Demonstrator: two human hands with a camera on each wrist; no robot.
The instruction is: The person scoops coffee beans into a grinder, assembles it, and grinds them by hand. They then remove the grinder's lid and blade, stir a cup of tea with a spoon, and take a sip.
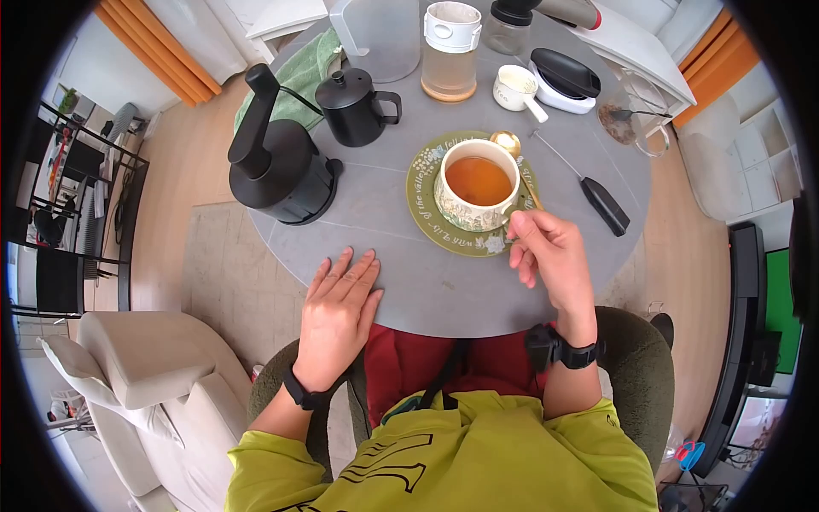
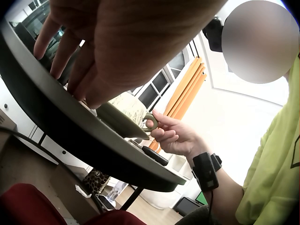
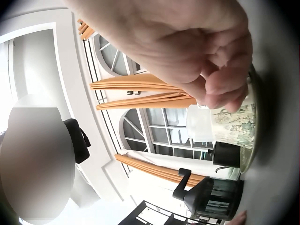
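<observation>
Pinching the teacup (image 1: pixel 478 195) handle, right hand (image 1: pixel 550 256); left hand (image 1: pixel 337 311) well apart

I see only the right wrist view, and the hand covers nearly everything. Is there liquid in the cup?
Observer: Yes. In the head view the cup holds amber-brown liquid, filled fairly high.
Operator: What is the right hand doing at it?
Observer: The right hand pinches the cup's handle; the left wrist view shows the fingers closed on the loop.
Operator: And the left hand?
Observer: The left hand rests flat on the table, fingers straight, apart from the saucer.
Operator: Is there a spoon?
Observer: A gold spoon lies on the saucer's far rim.
</observation>
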